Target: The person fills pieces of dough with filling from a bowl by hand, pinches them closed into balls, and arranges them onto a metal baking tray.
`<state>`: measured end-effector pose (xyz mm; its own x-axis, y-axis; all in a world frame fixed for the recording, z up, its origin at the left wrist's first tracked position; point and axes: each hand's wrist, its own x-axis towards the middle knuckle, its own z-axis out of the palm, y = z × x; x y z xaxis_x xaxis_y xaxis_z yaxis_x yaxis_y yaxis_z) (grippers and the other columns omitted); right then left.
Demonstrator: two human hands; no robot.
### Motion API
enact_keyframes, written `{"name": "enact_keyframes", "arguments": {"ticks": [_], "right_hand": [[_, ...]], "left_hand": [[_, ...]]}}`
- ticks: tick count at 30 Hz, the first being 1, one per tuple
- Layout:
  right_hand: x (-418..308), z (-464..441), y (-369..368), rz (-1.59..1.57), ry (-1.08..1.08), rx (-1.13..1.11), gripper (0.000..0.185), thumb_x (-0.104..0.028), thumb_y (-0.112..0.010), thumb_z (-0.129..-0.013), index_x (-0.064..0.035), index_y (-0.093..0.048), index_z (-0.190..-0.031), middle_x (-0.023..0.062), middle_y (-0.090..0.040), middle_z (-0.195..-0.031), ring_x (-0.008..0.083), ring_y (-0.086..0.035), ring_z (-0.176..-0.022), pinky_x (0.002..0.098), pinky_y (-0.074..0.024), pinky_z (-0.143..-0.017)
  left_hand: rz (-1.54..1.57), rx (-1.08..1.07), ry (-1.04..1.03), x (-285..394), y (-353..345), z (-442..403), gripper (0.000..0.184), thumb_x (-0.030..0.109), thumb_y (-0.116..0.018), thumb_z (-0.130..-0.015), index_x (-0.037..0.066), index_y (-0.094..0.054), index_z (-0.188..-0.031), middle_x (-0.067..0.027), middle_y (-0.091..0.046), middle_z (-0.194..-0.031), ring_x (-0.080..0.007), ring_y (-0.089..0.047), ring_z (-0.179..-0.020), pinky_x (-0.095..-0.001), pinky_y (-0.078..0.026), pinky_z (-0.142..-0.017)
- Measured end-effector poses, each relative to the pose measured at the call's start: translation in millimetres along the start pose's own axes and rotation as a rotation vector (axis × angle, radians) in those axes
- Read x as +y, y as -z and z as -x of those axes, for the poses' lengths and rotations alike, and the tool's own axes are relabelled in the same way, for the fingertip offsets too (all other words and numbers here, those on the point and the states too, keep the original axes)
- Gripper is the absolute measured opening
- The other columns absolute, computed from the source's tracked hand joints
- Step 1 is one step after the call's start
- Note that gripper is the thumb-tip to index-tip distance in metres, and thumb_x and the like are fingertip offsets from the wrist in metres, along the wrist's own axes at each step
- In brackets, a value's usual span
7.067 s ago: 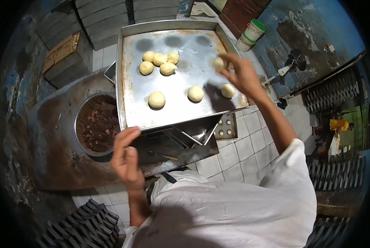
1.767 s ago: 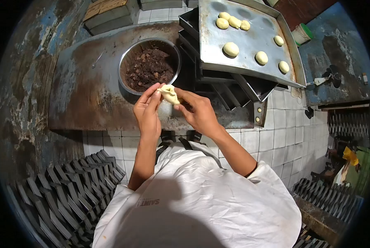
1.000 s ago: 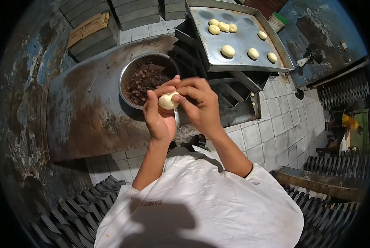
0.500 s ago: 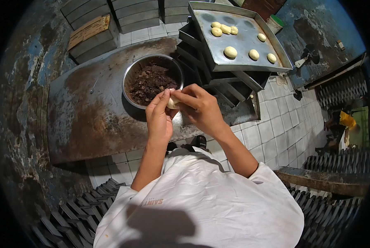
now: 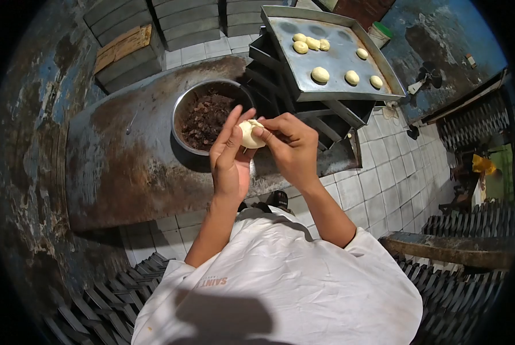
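A pale dough ball (image 5: 250,135) is between my two hands, its top slightly creased. My left hand (image 5: 230,161) cradles it from the left, thumb against its side and fingers behind it. With thumb and fingertips, my right hand (image 5: 295,148) pinches the right edge of the dough. Just behind my hands stands a round metal bowl (image 5: 175,129), holding a dark brown, crumbly filling (image 5: 207,118). My left fingers overlap the near right part of the bowl from this angle.
The bowl stands on a worn metal table (image 5: 113,178) with a thin utensil (image 5: 132,122) lying left of it. A metal baking tray (image 5: 338,95) at the right carries several dough balls (image 5: 320,75), atop stacked trays (image 5: 326,129). Stacked tins (image 5: 188,23) stand behind.
My hands have shifted slightly right and opened around the dough ball, so more of it shows. My left fingers have straightened upward. The dough balls on the tray have stayed put.
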<state>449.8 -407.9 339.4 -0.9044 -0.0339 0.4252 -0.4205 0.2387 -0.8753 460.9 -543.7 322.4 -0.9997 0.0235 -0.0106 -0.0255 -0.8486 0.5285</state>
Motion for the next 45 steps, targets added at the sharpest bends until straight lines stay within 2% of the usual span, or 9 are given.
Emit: {"name": "enact_keyframes", "arguments": {"ticks": [5,10,16,20,26,35,39,41,45], "right_hand": [[-2.3,7.5,-4.1,0.169,0.122,-0.118,0.043,0.001,-0.078,-0.081,-0.0086,-0.072,-0.122,0.0083,-0.067,-0.097,0.0246,-0.068,-0.088,0.0338,-0.0563,-0.073],[5.3,6.9,7.2,0.404,0.337,-0.118,0.03,-0.002,-0.079,-0.081,-0.009,-0.074,-0.11,0.0099,-0.064,-0.105,0.0254,-0.068,-0.089,0.0344,-0.057,-0.075],[-3.4,-2.8,22.7,-0.256,-0.213,0.038,0.018,-0.011,-0.086,-0.081,-0.0025,-0.074,-0.091,0.0016,-0.065,-0.081,0.0109,-0.065,-0.079,0.0271,-0.0534,-0.071],[11.5,-5.2,35.2,-0.025,-0.054,0.12,0.014,-0.009,-0.083,-0.083,-0.0028,-0.078,-0.094,0.0044,-0.068,-0.081,0.0106,-0.064,-0.075,0.0247,-0.0492,-0.066],[19.8,-18.1,69.8,-0.093,0.002,0.071,0.025,-0.006,-0.079,-0.085,-0.0045,-0.078,-0.11,0.0074,-0.071,-0.096,0.0159,-0.066,-0.078,0.028,-0.0526,-0.07],[46.6,-73.4,177.4,-0.28,-0.176,0.063,0.033,-0.013,-0.083,-0.084,-0.0037,-0.073,-0.114,0.0039,-0.07,-0.098,0.0096,-0.062,-0.092,0.0282,-0.0519,-0.078],[74.5,-97.7,241.7,-0.48,-0.589,-0.501,0.053,-0.025,-0.075,-0.096,0.0046,-0.058,-0.136,0.0091,-0.068,-0.114,0.0141,-0.063,-0.103,0.0281,-0.0544,-0.088],[78.8,-112.1,267.1,-0.577,-0.771,-0.672,0.057,-0.03,-0.072,-0.098,0.0085,-0.056,-0.137,0.0135,-0.065,-0.122,0.0198,-0.064,-0.11,0.0309,-0.0558,-0.093],[104.1,-198.7,326.0,-0.01,-0.466,-0.794,0.046,-0.025,-0.076,-0.091,0.0044,-0.067,-0.125,0.0135,-0.073,-0.112,0.0182,-0.067,-0.108,0.0337,-0.0539,-0.094]], "left_hand": [[-0.193,0.129,0.027,-5.8,35.9,-5.8,0.028,0.022,-0.063,-0.104,-0.002,-0.068,-0.118,-0.0144,-0.073,-0.114,-0.0163,-0.073,-0.095,-0.0265,-0.062,-0.08],[-0.193,0.107,0.066,-8.1,20.3,-5.2,0.025,0.02,-0.059,-0.106,0.001,-0.07,-0.118,-0.0146,-0.073,-0.117,-0.0151,-0.072,-0.097,-0.0246,-0.062,-0.078],[-0.28,-0.145,-0.12,-25.5,1.7,-11.1,0.021,0.015,-0.064,-0.103,0.0,-0.073,-0.115,-0.0163,-0.068,-0.13,-0.015,-0.066,-0.111,-0.0274,-0.054,-0.094],[-0.258,-0.061,-0.105,-50.8,-9.2,-24.5,0.018,0.019,-0.063,-0.104,0.002,-0.067,-0.11,-0.0143,-0.068,-0.125,-0.02,-0.066,-0.113,-0.0345,-0.052,-0.096],[-0.211,0.164,-0.153,-85.2,-55.2,-59.7,0.024,0.026,-0.058,-0.108,0.009,-0.059,-0.092,0.0001,-0.061,-0.084,-0.0064,-0.058,-0.073,-0.0201,-0.048,-0.064],[-0.719,-0.029,-0.543,-155.7,-138.1,-82.4,0.042,0.024,-0.045,-0.111,-0.007,-0.068,-0.094,-0.0197,-0.071,-0.119,-0.0233,-0.066,-0.11,-0.0353,-0.051,-0.096],[-1.108,-0.353,-0.525,-168.1,-150.6,-108.4,0.043,0.044,-0.056,-0.103,0.007,-0.078,-0.109,-0.0167,-0.06,-0.145,-0.0379,-0.042,-0.147,-0.0568,-0.016,-0.121],[-1.175,-0.307,-0.528,-173.4,-153.9,-112.8,0.045,0.045,-0.059,-0.101,0.006,-0.075,-0.116,-0.017,-0.059,-0.147,-0.0378,-0.042,-0.147,-0.0565,-0.016,-0.121],[-1.222,-0.12,-0.603,-155.7,-139.8,-105.9,0.051,0.041,-0.067,-0.094,-0.001,-0.071,-0.123,-0.0235,-0.058,-0.143,-0.0389,-0.051,-0.137,-0.0482,-0.034,-0.115]]}}
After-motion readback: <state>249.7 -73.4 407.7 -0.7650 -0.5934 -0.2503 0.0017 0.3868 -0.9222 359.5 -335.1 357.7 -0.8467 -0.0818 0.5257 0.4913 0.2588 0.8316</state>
